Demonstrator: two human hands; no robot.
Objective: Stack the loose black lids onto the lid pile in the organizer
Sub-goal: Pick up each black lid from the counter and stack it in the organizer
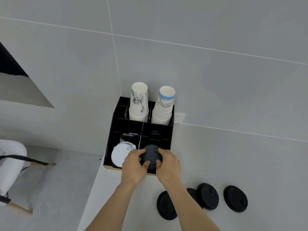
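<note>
Both hands grip a pile of black lids (151,155) over the front right compartment of the black organizer (113,130). My left hand (134,165) clasps its left side, thumb on the front rim. My right hand (168,164) clasps its right side. I cannot tell whether the pile rests in the compartment or is held above it. Several loose black lids lie on the counter to the front right: one (165,205) beside my right forearm, one (207,196) overlapping another that my arm partly hides, and one (235,198) farthest right.
A stack of white lids (120,155) fills the front left compartment. Two stacks of upside-down paper cups (139,102) (164,105) stand in the back compartments against the tiled wall. The counter's left edge (93,189) drops to the floor, where a white stool (10,164) stands.
</note>
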